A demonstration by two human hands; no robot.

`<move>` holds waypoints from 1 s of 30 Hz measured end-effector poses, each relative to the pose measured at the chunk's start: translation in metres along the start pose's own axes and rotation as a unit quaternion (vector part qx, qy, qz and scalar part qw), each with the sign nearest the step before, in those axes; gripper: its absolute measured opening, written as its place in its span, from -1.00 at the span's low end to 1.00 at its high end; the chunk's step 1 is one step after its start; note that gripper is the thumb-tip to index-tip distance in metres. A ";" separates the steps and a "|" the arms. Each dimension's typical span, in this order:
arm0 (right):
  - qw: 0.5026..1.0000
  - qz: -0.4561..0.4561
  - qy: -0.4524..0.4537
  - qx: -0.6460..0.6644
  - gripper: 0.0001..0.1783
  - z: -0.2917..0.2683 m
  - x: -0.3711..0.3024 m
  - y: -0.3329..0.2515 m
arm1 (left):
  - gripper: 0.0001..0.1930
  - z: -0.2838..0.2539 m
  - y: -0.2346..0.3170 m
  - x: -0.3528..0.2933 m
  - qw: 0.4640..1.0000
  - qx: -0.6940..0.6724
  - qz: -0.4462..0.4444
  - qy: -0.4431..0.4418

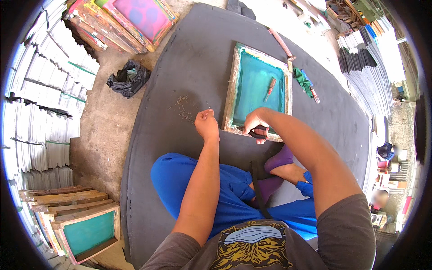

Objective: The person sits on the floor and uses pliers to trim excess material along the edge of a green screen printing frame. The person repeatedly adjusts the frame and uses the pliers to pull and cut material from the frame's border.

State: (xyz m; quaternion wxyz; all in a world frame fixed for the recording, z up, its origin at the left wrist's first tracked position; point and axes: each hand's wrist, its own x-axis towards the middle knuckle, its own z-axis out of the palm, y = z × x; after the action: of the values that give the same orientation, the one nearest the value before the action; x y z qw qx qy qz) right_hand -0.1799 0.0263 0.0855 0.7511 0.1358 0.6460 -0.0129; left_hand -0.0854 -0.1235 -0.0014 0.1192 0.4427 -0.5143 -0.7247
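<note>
A wooden screen-printing frame [230,96] with teal mesh lies on the dark tabletop in front of me. My right hand [257,122] is at its near edge, closed around a black-handled tool that looks like pliers [259,132]; its jaws are hidden. To the left of the frame, my left hand [207,124] is raised with fingers pinched together, and whatever they hold is too small to name. Small thin bits like pulled staples [182,108] are scattered on the table beyond it. A red-handled screwdriver [271,88] rests on the mesh.
Past the frame's right side lie a hammer [281,43] and a green cloth [302,82] with another tool beside it. A black bag [129,78] stands on the floor at left. More frames [90,231] and stacks of white sheets [40,130] line the left.
</note>
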 end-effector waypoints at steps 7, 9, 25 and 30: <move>0.987 -0.054 0.143 0.043 -0.74 0.046 0.006 -0.001 | -0.90 0.000 -0.005 0.004 1.000 -0.010 0.008 -0.006; 0.979 -0.018 0.169 0.111 -0.77 0.055 0.055 0.019 | -0.89 0.008 -0.006 -0.002 1.000 -0.017 0.007 -0.021; 0.774 -0.192 0.582 0.159 -0.61 0.157 0.089 0.012 | -0.85 -0.003 -0.011 -0.001 0.997 0.023 0.043 -0.060; 0.775 -0.286 0.546 0.142 -0.62 0.156 0.082 0.025 | -0.79 -0.012 0.011 -0.024 0.974 0.128 0.005 -0.186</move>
State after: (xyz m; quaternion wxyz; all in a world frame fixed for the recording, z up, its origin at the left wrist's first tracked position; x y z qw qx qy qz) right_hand -0.0110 0.0286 0.0302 0.2061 0.0340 0.9475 -0.2421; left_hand -0.0651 -0.1208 0.0199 -0.0327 0.3089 -0.6180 -0.7222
